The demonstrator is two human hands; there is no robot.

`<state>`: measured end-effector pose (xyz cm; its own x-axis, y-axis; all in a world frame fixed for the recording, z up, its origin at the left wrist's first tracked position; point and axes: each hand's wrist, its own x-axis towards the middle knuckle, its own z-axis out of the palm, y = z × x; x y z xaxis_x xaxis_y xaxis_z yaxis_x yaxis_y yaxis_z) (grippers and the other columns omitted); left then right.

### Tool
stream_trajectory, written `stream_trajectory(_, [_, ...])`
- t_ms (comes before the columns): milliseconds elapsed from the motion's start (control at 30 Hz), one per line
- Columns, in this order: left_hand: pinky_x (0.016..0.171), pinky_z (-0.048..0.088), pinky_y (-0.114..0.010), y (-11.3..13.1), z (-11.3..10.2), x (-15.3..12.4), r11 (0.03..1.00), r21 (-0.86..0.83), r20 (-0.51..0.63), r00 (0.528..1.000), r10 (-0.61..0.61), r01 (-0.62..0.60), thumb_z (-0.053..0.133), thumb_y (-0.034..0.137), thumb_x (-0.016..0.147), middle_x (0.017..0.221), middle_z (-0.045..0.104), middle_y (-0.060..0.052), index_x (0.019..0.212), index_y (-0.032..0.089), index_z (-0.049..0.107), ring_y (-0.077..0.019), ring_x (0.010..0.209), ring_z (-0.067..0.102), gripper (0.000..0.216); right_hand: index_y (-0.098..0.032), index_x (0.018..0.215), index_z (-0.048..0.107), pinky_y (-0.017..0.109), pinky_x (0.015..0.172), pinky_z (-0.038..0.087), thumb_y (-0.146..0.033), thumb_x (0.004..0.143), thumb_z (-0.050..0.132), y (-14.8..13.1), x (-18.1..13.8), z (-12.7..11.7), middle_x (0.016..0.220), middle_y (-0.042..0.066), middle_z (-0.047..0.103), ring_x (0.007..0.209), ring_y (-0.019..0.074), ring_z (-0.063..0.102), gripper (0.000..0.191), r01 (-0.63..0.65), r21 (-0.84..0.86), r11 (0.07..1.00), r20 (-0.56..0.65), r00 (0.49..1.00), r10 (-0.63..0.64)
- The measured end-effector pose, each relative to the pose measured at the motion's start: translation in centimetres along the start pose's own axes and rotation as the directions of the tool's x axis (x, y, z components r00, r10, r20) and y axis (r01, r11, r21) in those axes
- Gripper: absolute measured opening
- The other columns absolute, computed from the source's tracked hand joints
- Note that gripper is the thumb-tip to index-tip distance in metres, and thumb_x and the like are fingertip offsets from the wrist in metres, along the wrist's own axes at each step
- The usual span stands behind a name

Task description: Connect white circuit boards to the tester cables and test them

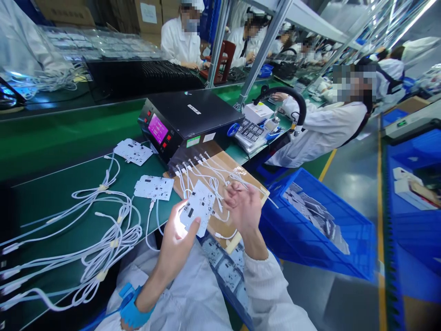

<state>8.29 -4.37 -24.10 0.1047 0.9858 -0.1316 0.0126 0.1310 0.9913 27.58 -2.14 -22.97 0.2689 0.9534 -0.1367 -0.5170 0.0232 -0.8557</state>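
Note:
My left hand (179, 243) grips a white circuit board (199, 209) by its lower left edge, thumb on top, fingers beneath. A bright light glows beside the fingers. A white cable plug (214, 214) meets the board's right edge. Just right of the board, my right hand (244, 204) is raised with its fingers curled in over the white cables (213, 184); whatever may be between them is hidden. Left of my left hand, a second white board (155, 187) lies on the green mat with a cable at its lower edge. Farther back lies a third board (133, 151).
A black test box (193, 112) with a pink screen stands behind the wooden board (223, 161). Bundled white cables (106, 243) cover the left mat. A blue crate (320, 230) holds flat pieces at right. A co-worker (330, 124) sits beyond; boards fill a tray (223, 266) below.

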Motion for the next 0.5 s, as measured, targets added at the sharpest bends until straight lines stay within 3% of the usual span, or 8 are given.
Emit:
stream_trajectory(67, [0.119, 0.048, -0.043, -0.2, 0.1, -0.1, 1.0, 0.011, 0.008, 1.0, 0.009, -0.009, 0.073, 0.048, 0.09, 0.145, 0.065, -0.01, 0.139, 0.023, 0.058, -0.0279, 0.14, 0.059, 0.056, -0.025, 0.082, 0.049, 0.02, 0.043, 0.028, -0.059, 0.086, 0.071, 1.0, 0.1, 0.9, 0.064, -0.009, 0.037, 0.049, 0.0073, 0.03, 0.041, -0.001, -0.165, 0.986, 0.057, 0.998, 0.01])
stream_trajectory(133, [0.12, 0.048, -0.041, -0.5, 0.2, -0.2, 1.0, -0.002, 0.038, 0.999, 0.0, 0.0, 0.071, 0.048, 0.092, 0.148, 0.064, -0.009, 0.141, 0.024, 0.059, -0.0274, 0.141, 0.058, 0.056, -0.023, 0.089, 0.059, 0.021, 0.046, 0.035, -0.05, 0.089, 0.073, 2.0, 0.0, 1.4, 0.066, -0.007, 0.045, 0.051, 0.0075, 0.039, 0.03, 0.075, -0.35, 0.934, 0.115, 0.993, -0.036])
stream_trajectory(233, [0.123, 0.044, -0.041, -0.9, 0.1, -0.2, 0.999, -0.03, 0.088, 0.996, -0.021, 0.024, 0.069, 0.05, 0.094, 0.151, 0.062, -0.008, 0.146, 0.026, 0.059, -0.0264, 0.142, 0.057, 0.059, -0.022, 0.099, 0.072, 0.026, 0.056, 0.05, -0.043, 0.096, 0.069, 2.9, -0.5, 1.7, 0.091, 0.002, 0.062, 0.064, 0.0099, 0.06, 0.022, 0.268, -0.532, 0.803, 0.214, 0.96, -0.179])
stream_trajectory(400, [0.126, 0.041, -0.039, -1.1, -0.1, -0.4, 0.999, -0.032, 0.126, 0.992, -0.014, 0.018, 0.068, 0.051, 0.096, 0.156, 0.058, -0.008, 0.153, 0.026, 0.055, -0.0256, 0.147, 0.052, 0.064, -0.024, 0.107, 0.076, 0.031, 0.071, 0.059, -0.034, 0.103, 0.061, 3.3, -1.2, 1.7, 0.102, 0.005, 0.065, 0.071, 0.0112, 0.067, 0.019, 0.441, -0.632, 0.637, 0.305, 0.897, -0.319])
stream_trajectory(500, [0.127, 0.039, -0.041, -1.3, -0.2, -0.5, 1.0, -0.025, 0.124, 0.992, -0.014, 0.017, 0.069, 0.052, 0.095, 0.156, 0.058, -0.008, 0.153, 0.027, 0.055, -0.0265, 0.147, 0.052, 0.064, -0.024, 0.109, 0.073, 0.031, 0.069, 0.06, -0.033, 0.102, 0.062, 3.4, -1.2, 1.7, 0.099, 0.004, 0.065, 0.07, 0.0119, 0.068, 0.016, 0.446, -0.635, 0.631, 0.293, 0.895, -0.337])
